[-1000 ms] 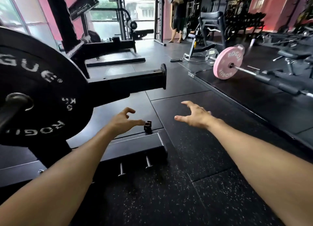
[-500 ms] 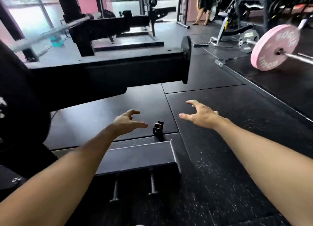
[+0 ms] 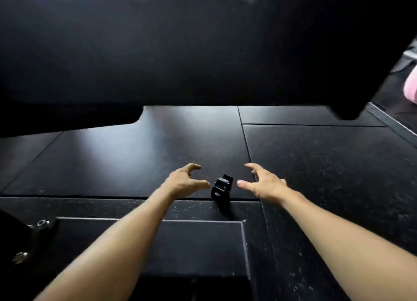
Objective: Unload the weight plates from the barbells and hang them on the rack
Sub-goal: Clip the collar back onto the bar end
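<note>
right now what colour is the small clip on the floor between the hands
Black, the clip shows best in the head view.

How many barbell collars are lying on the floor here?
1. The black barbell collar sits on the rubber floor between the open left hand and right hand. The overhead beam may hide others.

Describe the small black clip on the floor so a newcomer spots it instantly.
Below the big dark rack beam that fills the top of the view lies the black rubber floor. On it, between the left hand and right hand, sits the small black clip, the only loose item there.
</note>
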A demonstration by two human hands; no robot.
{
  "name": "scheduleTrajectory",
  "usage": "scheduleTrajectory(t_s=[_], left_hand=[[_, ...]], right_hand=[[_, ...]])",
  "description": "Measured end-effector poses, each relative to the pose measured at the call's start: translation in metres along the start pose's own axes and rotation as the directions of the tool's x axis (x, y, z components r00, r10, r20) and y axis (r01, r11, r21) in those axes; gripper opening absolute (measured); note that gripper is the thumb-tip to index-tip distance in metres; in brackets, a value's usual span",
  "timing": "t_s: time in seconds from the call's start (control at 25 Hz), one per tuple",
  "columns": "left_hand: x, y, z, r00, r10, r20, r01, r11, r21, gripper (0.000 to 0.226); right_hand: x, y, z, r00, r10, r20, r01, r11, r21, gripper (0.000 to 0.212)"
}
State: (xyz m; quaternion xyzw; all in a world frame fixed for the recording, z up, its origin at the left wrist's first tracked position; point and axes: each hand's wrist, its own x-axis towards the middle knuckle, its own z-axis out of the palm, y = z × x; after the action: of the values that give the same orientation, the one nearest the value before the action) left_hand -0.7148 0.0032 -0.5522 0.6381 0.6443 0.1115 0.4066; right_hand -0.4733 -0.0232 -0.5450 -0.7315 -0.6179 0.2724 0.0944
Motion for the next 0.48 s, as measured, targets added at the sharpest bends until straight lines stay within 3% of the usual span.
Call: scheduleTrajectory(t_s=[0.2, 0.48], left_hand=[[0.033, -0.011, 0.042, 0.998, -0.054, 0.026, 0.054, 0.998, -0.013, 0.094], [0.06, -0.042, 0.085, 0.986, -0.078, 0.15, 0.073, 0.996, 0.044, 0.105]], right_hand=[[0.047, 0.013, 0.037, 0.998, 0.002, 0.068, 0.001, 0.999, -0.037, 0.063], [0.066, 0.012, 0.104, 0.983, 0.001, 0.183, 0.004, 1.0, -0.026, 0.059]])
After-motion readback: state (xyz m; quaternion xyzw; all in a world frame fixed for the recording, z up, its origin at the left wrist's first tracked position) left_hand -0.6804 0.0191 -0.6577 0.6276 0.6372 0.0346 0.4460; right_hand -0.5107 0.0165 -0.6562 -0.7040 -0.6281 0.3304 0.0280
